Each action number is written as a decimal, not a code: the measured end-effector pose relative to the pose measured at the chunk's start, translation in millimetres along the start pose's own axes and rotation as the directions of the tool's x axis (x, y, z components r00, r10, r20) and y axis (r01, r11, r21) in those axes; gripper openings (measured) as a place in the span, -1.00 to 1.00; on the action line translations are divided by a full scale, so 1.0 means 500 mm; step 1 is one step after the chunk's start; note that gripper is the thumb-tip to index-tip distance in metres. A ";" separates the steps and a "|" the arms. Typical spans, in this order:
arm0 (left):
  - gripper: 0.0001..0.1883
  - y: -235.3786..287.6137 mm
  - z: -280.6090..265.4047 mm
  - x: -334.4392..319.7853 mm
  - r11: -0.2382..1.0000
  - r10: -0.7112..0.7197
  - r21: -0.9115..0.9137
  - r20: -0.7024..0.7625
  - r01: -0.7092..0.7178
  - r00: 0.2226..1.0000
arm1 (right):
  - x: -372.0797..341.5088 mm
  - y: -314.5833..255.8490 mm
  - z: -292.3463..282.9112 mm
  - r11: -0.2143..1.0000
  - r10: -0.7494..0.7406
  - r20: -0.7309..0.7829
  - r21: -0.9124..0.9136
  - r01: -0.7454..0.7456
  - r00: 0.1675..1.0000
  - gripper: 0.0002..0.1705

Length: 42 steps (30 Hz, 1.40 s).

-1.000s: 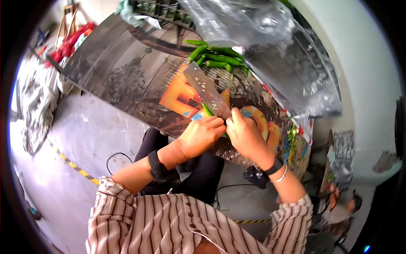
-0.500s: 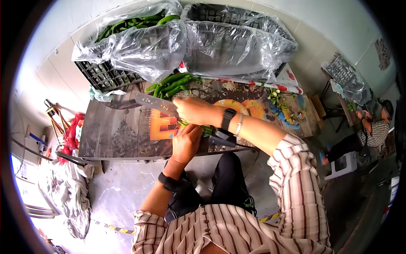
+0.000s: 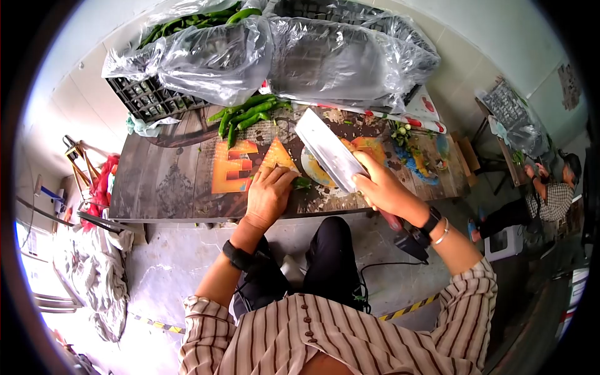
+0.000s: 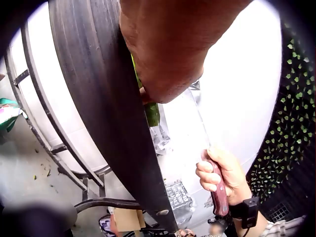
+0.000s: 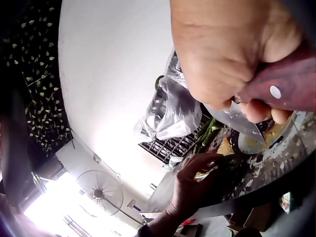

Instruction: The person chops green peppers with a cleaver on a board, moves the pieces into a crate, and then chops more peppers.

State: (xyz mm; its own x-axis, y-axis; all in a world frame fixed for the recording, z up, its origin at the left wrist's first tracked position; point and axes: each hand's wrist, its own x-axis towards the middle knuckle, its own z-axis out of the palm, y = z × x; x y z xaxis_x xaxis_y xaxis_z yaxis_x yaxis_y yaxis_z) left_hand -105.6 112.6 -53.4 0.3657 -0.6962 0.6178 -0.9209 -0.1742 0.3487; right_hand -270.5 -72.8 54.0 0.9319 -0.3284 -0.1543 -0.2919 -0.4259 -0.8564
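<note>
My left hand (image 3: 270, 194) holds a green chili pepper (image 3: 302, 183) down at the table's front edge, its end sticking out to the right of the fingers. Most of that pepper is hidden under the hand. In my right hand (image 3: 389, 187) I grip a cleaver by its dark red wooden handle (image 4: 219, 192). Its broad blade (image 3: 328, 150) is raised to the right of the left hand, tip pointing away and to the left, with small bits stuck on it. Several whole green chilies (image 3: 250, 115) lie in a pile farther back on the table.
Plastic-lined black crates (image 3: 156, 97) stand along the back of the table (image 3: 156, 187); the left one holds green chilies (image 3: 194, 26). Green scraps (image 3: 403, 134) lie at the right. A cable (image 3: 394, 265) hangs near the right wrist. Another person (image 3: 553, 194) sits farther right.
The cleaver has swung from above the left hand out to the right, and its blade now shows broad side up. My left hand stays near the front edge, now palm down over the chili.
</note>
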 end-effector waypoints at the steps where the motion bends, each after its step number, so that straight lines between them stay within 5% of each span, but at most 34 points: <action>1: -0.69 0.005 -0.004 0.003 0.999 -0.005 0.036 -0.027 0.006 1.000 | -0.011 0.013 -0.004 1.000 0.010 0.023 -0.004 -0.010 1.000 -0.39; 5: -0.67 0.004 0.007 0.001 0.999 -0.015 -0.037 -0.107 0.011 0.994 | -0.040 0.020 -0.010 0.987 0.011 0.090 -0.159 0.004 0.996 -0.28; 9: -0.69 0.001 0.000 0.004 0.998 0.062 0.031 -0.078 -0.060 0.995 | -0.054 0.016 0.000 0.993 -0.017 0.075 -0.113 0.026 0.997 -0.30; 14: -0.71 -0.013 -0.010 0.031 0.990 -0.056 0.138 0.264 0.020 0.963 | -0.049 0.039 -0.002 1.000 0.001 0.031 0.007 -0.002 1.000 -0.33; 16: -0.67 -0.030 -0.006 0.045 0.991 -0.119 0.090 0.228 0.101 0.966 | -0.049 0.040 -0.003 0.995 0.059 0.034 0.079 -0.061 0.998 -0.34; 18: -0.57 -0.045 -0.008 0.057 0.936 -0.343 -0.081 0.000 0.342 0.939 | -0.051 0.047 0.002 0.992 0.007 -0.022 0.124 -0.004 1.000 -0.36; 22: -0.41 -0.068 -0.035 0.051 0.814 -0.569 -0.006 0.191 0.580 0.800 | -0.056 0.056 -0.004 0.993 0.015 0.010 0.117 -0.016 1.000 -0.33; 24: -0.49 -0.084 -0.049 0.038 0.821 -0.564 0.036 0.202 0.569 0.801 | -0.059 0.060 -0.001 0.993 -0.002 0.007 0.117 0.002 1.000 -0.33; 26: -0.55 -0.079 -0.077 0.032 0.938 -0.341 -0.029 0.120 0.346 0.932 | -0.061 0.059 0.002 0.992 0.006 0.001 0.127 -0.006 1.000 -0.34; 28: -0.57 -0.049 -0.112 0.040 0.950 -0.309 0.016 0.181 0.311 0.934 | -0.061 0.058 0.003 0.991 0.011 -0.005 0.134 -0.011 1.000 -0.34; 29: -0.53 -0.037 -0.123 0.044 0.984 -0.174 0.002 0.287 0.181 0.942 | -0.061 0.057 0.003 0.991 0.021 -0.007 0.130 -0.020 1.000 -0.37; 34: -0.53 -0.051 -0.092 0.047 0.962 0.216 0.034 0.509 -0.271 0.833 | -0.063 0.059 0.009 0.988 0.011 0.000 0.151 -0.011 1.000 -0.38; 38: -0.65 -0.065 -0.090 0.063 0.957 0.262 -0.015 0.477 -0.290 0.839 | -0.073 0.057 0.010 0.990 0.022 -0.001 0.137 -0.021 1.000 -0.37; 42: -0.75 -0.056 -0.083 0.064 0.978 0.204 -0.031 0.306 -0.205 0.930 | -0.079 0.062 0.010 0.988 0.023 -0.019 0.152 -0.020 1.000 -0.38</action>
State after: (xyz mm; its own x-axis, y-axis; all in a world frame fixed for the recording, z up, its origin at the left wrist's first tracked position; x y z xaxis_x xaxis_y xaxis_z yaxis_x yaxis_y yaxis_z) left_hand -62.6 124.0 -13.9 0.1105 -0.8961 0.4298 -0.9717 -0.0065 0.2362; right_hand -315.4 -68.9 31.3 0.9206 -0.3540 -0.1651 -0.2745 -0.2859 -0.9181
